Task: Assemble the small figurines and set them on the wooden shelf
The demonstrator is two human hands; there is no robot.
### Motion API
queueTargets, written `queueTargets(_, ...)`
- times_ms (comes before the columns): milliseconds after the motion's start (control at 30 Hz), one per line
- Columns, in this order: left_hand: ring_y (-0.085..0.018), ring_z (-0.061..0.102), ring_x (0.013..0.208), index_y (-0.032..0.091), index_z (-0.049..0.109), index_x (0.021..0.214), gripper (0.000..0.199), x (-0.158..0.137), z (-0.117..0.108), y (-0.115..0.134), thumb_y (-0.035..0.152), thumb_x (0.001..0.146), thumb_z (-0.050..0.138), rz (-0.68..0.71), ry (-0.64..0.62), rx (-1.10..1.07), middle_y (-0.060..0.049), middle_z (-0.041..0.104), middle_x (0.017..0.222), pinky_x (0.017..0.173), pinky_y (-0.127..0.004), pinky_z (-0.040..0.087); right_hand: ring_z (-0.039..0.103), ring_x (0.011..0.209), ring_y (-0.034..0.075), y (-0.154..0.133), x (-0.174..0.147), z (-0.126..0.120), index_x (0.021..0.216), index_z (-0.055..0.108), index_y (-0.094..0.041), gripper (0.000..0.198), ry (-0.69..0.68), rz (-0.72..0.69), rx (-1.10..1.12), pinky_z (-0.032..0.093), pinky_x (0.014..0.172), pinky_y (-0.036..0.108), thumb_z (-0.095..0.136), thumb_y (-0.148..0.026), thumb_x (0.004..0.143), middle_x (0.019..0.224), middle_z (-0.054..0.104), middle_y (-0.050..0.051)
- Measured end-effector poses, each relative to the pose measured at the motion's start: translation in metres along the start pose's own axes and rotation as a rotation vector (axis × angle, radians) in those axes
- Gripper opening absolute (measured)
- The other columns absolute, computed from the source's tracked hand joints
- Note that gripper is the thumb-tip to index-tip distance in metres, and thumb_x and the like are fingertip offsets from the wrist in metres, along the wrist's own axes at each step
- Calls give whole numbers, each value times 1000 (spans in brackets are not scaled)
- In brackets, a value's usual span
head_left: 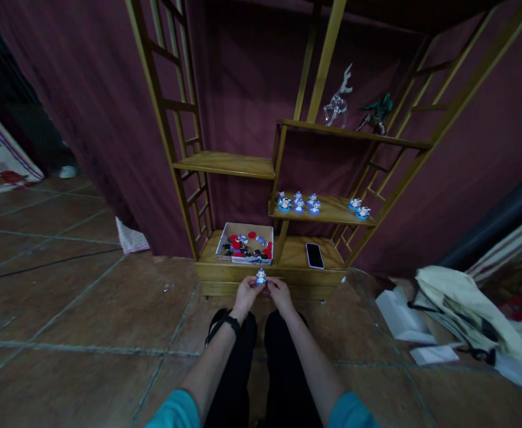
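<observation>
At left, eleven o'clock from the hands, a shallow white cardboard tray (243,227) holds a jumble of red, black and blue-white pieces on the bottom ledge of a yellow-brown wooden rack. The left hand (245,292) has its fingers closed on a small blue-and-white figurine with a round base (261,277), upright just in front of the rack. The right hand (279,292) bunches its fingers at the base's right edge; at this size I cannot tell whether they grip or only touch. Toward one o'clock, similar small blue-and-white figurines (299,206) crowd the middle shelf; a black-screened phone in a pale case (314,255) lies at two o'clock, and two blue-based figurines (362,213) stand farther out that way. A slack pinch could drop the held figurine onto the floor tiles; a careless knuckle could topple the close-set group.
</observation>
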State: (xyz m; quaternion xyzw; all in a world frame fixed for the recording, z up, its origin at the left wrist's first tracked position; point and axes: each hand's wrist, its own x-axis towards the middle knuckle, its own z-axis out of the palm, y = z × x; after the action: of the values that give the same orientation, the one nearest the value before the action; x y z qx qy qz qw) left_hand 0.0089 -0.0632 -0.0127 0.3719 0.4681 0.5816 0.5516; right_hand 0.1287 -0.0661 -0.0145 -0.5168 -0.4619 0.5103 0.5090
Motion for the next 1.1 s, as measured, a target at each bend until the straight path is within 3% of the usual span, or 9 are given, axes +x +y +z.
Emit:
queueTargets(233, -16, 63, 70, 14, 61, 79, 33, -4, -2, 5, 22, 51, 78, 7, -51, -21, -6, 69, 75, 73, -31, 49, 65, 76, 20, -5, -2, 3, 93, 69, -25, 30, 21, -15, -21, 54, 67, 34, 51, -32, 70, 93, 70, 2)
queueTargets(433, -15, 62, 67, 15, 58, 75, 30, -3, -1, 6, 17, 51, 76, 50, 38, 43, -3, 66, 69, 72, -30, 48, 63, 85, 21, -13, -6, 7, 89, 69, -27, 25, 29, -59, -122, 51, 75, 35, 52, -27, 70, 88, 69, 0)
queueTargets(767, -12, 57, 59, 18, 55, 72, 24, -1, 2, 2, 9, 53, 66, 128, 69, 197, 2, 60, 66, 64, -25, 45, 61, 82, 21, -13, -4, 7, 85, 64, -25, 19, 62, -58, -136, 48, 74, 32, 56, -29, 68, 82, 67, 0)
queueTargets(933, -11, 53, 57, 20, 52, 78, 26, -3, 1, -3, 8, 56, 61, 220, 21, 328, 4, 57, 67, 59, -23, 41, 61, 82, 20, -12, -5, 9, 85, 61, -24, 19, 66, -68, -143, 47, 74, 30, 58, -31, 67, 83, 67, -1)
queueTargets(1100, -13, 55, 65, 21, 52, 81, 28, -11, 3, 3, 5, 59, 56, 306, -32, 473, 2, 57, 72, 66, -25, 41, 62, 83, 19, -9, -3, 9, 84, 58, -23, 19, 88, -45, -191, 45, 76, 31, 59, -31, 67, 85, 67, 0)
